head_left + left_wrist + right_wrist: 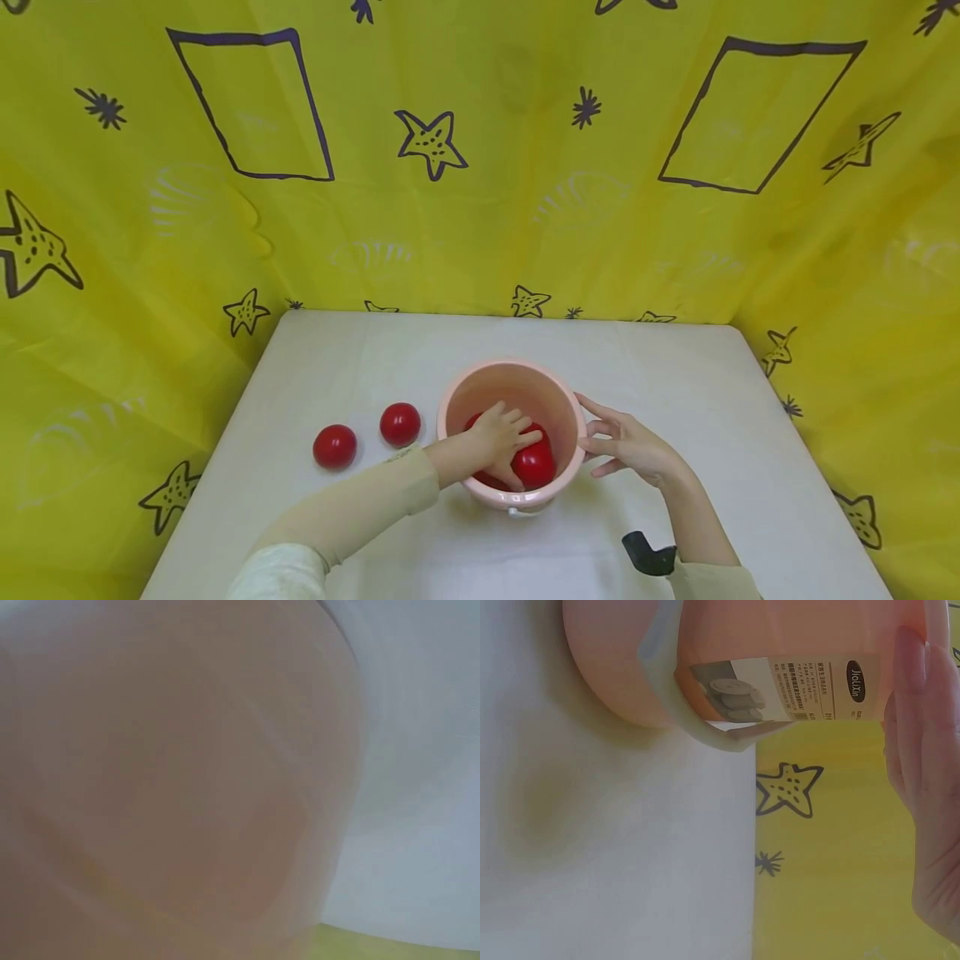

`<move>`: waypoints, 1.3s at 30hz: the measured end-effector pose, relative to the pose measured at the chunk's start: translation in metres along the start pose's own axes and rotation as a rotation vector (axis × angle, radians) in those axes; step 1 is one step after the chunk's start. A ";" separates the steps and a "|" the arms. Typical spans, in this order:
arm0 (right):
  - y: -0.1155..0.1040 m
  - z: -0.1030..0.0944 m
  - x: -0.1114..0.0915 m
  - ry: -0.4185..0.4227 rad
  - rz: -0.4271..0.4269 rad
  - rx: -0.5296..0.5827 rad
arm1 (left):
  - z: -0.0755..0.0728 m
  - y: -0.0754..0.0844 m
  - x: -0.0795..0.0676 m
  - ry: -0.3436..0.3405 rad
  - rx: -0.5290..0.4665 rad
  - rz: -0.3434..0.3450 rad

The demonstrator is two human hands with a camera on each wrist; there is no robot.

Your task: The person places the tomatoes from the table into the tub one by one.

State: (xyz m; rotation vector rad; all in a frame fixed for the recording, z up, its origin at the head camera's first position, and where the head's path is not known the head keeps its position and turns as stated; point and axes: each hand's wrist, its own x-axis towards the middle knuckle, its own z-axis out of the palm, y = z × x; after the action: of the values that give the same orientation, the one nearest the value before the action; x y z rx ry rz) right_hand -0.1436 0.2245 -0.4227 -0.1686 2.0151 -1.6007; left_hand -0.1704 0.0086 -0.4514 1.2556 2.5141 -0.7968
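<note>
A pink bucket (504, 499) with a white handle (660, 645) stands on the white table. My left hand (498, 437) reaches over its near left rim and down inside, fingers spread across red balls. One red ball (534, 467) shows between its thumb and index finger; the rest are partly hidden beneath the hand. Against the bucket's right side, my right hand (626, 442) touches the wall near the rim with extended fingers (910, 664). The left wrist view is filled by the blurred pinkish bucket wall (187, 750), and the left hand is out of sight there.
Two more red balls, one nearer the bucket (400, 425) and one farther left (334, 447), lie on the table (637, 358). A printed label (780, 690) is on the bucket. Yellow curtain (480, 233) with star drawings surrounds the table's back and sides.
</note>
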 end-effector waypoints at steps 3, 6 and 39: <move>0.000 0.000 -0.001 0.002 0.000 0.001 | -0.001 0.001 0.000 -0.022 0.008 -0.008; 0.000 0.000 0.000 0.004 0.000 -0.001 | 0.000 0.001 0.001 -0.004 0.011 -0.009; 0.005 -0.002 0.000 -0.005 -0.014 0.031 | 0.086 -0.055 -0.105 0.754 -0.746 -0.885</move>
State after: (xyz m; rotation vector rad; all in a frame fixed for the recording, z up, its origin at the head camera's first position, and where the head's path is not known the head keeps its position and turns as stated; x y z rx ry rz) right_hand -0.1433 0.2273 -0.4266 -0.1752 1.9883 -1.6377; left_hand -0.1536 -0.1366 -0.4584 0.1302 3.4290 0.6710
